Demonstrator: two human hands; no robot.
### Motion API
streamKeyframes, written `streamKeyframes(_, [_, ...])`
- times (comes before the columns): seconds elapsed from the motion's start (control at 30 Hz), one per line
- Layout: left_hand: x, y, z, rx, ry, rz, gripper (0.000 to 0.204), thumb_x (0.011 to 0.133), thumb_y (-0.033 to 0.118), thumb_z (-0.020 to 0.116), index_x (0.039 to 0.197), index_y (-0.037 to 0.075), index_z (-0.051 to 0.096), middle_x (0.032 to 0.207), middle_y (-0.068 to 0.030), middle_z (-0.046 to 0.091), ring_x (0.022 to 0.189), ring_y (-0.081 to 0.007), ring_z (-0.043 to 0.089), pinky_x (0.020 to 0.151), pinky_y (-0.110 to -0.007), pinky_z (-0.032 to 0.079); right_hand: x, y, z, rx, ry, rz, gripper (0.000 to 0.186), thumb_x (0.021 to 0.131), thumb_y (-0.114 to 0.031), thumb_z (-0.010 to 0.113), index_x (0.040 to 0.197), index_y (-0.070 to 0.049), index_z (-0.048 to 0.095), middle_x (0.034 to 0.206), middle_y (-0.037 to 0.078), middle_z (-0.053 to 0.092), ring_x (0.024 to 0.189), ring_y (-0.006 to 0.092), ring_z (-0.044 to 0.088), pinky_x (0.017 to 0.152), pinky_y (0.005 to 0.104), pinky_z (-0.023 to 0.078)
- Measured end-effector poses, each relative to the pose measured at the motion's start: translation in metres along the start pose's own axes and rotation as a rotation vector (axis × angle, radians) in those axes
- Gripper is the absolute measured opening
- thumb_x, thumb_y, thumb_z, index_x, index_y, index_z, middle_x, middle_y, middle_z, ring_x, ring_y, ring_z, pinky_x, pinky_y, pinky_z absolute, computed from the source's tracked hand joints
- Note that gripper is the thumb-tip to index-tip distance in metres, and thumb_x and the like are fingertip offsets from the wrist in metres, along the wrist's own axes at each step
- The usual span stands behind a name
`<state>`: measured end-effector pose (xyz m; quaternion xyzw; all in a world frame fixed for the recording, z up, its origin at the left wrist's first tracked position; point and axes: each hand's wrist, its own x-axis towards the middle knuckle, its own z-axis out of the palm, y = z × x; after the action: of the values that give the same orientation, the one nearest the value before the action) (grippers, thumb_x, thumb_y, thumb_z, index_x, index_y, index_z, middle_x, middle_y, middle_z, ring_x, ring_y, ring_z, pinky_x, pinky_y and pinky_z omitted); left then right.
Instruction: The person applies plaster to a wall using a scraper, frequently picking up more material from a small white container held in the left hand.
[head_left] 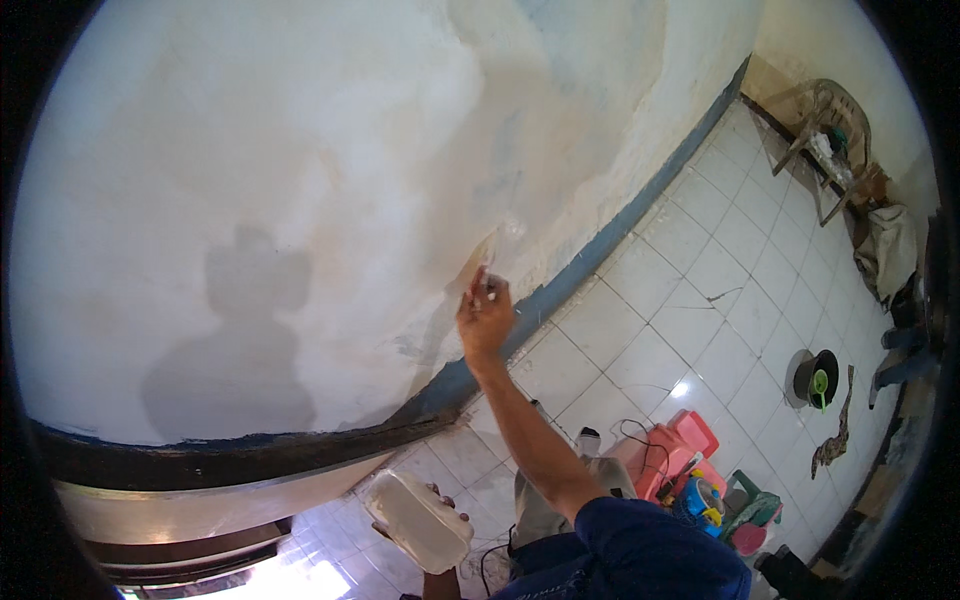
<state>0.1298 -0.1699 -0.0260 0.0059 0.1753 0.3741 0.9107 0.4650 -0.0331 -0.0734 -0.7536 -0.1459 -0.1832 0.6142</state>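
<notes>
My right hand (486, 322) reaches up to the wall (350, 230), fingers closed round the handle of a putty knife (484, 255). The knife's blade lies against or very close to the wall, just above the blue skirting band; the exact contact is hard to make out. Patches of pale and greyish filler spread over the wall around it. Down low, my left hand (449, 502) grips a white rectangular tub (425, 530) from beneath and the side, fingertips curling over its edge. Whitish paste shows inside the tub.
White floor tiles (700, 270) run along the wall's foot. Right of my body sit pink plastic items (665, 455) and a blue-yellow container (703, 500). Further right are a black bucket (806, 378) with a green scoop and a chair (838, 115). A dark ledge (200, 462) juts out at lower left.
</notes>
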Motion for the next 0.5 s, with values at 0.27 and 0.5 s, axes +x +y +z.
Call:
streamKeyframes(0.27, [0.001, 0.004, 0.002, 0.004, -0.014, -0.019, 0.112, 0.069, 0.083, 0.055, 0.143, 0.005, 0.027, 0.130, -0.0210, 0.049, 0.115, -0.0432, 0.050, 0.089, -0.070, 0.039, -0.091, -0.073, -0.028, 0.163, -0.242, -0.030, 0.013, 0.076, -0.010, 0.070, 0.086, -0.004, 0.067, 0.093, 0.015, 0.059, 0.076, 0.0309, 0.060, 0.060, 0.0395, 0.050])
streamKeyframes(0.5, [-0.001, 0.003, 0.001, -0.027, -0.042, -0.009, 0.109, 0.070, 0.082, 0.055, 0.144, 0.007, 0.027, 0.131, -0.0194, 0.049, 0.117, -0.0425, 0.049, 0.090, -0.069, 0.038, -0.017, 0.003, -0.037, 0.113, -0.012, 0.060, 0.033, 0.077, -0.001, 0.065, 0.110, -0.003, 0.067, 0.097, 0.011, 0.060, 0.082, 0.0258, 0.059, 0.067, 0.0355, 0.051])
